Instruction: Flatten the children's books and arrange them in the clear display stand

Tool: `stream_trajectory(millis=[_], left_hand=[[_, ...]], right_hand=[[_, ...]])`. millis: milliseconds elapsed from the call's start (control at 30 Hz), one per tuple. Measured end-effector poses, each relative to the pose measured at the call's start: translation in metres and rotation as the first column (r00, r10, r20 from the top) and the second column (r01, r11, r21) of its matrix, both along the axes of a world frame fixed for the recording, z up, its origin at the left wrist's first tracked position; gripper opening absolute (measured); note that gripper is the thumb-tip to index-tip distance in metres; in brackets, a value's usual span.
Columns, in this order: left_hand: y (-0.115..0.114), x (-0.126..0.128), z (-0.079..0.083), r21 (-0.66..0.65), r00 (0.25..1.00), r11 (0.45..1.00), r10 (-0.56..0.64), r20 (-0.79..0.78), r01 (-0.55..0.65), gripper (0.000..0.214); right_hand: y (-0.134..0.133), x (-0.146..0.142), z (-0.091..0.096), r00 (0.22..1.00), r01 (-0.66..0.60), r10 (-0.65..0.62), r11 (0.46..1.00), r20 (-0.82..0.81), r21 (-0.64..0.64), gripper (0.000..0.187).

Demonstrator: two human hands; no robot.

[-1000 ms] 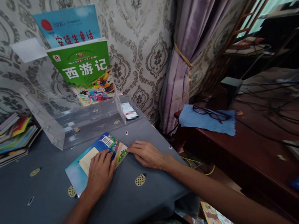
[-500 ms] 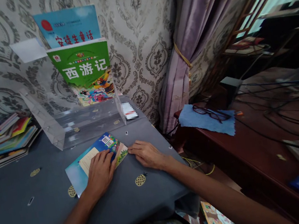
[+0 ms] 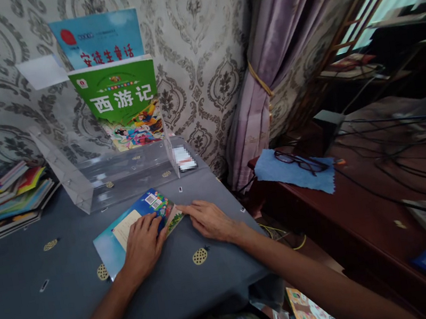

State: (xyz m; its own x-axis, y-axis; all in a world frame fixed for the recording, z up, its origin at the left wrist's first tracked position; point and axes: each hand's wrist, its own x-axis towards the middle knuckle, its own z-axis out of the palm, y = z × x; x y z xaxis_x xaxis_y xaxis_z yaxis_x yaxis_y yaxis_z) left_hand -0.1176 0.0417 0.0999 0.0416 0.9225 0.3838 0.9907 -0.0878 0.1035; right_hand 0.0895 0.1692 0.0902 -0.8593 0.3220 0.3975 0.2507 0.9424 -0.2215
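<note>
On the cloth-covered table lies a blue book (image 3: pixel 108 248), back cover up, with a pale text panel and a barcode at its far end. Flat across the middle of it rests my left hand (image 3: pixel 143 240), fingers stretched out, hiding part of the cover. My right hand (image 3: pixel 210 219) is at the book's right end. Its index finger reaches out and touches the cover near the edge, while the other fingers are bent. Behind the book stands a clear acrylic rack (image 3: pixel 128 162). A green book (image 3: pixel 122 95) and a blue book (image 3: pixel 107 30) stand upright in it.
A stack of books (image 3: pixel 12 194) sits at the left. A phone-like item (image 3: pixel 184 158) with a blurred screen lies by the rack's right end. To the right, a dark red desk (image 3: pixel 365 200) bears glasses (image 3: pixel 302 161) on a blue cloth (image 3: pixel 280 177) and tangled cables.
The right index finger has shifted slightly left, from the book's right corner onto the cover near that edge. My left hand and the book stay in place.
</note>
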Motion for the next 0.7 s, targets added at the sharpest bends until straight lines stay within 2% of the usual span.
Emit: stream_trajectory(millis=[233,500,700], left_hand=[[0.0008,0.0,-0.0015,-0.016,1.0,1.0,0.017,0.011,-0.017,0.036],[0.0007,-0.0004,-0.0023,-0.007,1.0,1.0,0.02,0.0,-0.02,0.035],[0.0003,-0.0012,-0.0026,-0.013,0.999,1.0,0.011,-0.03,-0.011,0.035]], right_hand=[[0.0019,-0.0009,0.0013,0.997,-0.069,0.069,0.998,0.046,0.008,0.031],[0.0002,0.0005,0.0035,0.996,-0.079,0.079,0.997,-0.031,-0.003,0.031],[0.0025,-0.0012,0.0,0.994,-0.113,0.113,0.993,-0.016,-0.018,0.032]])
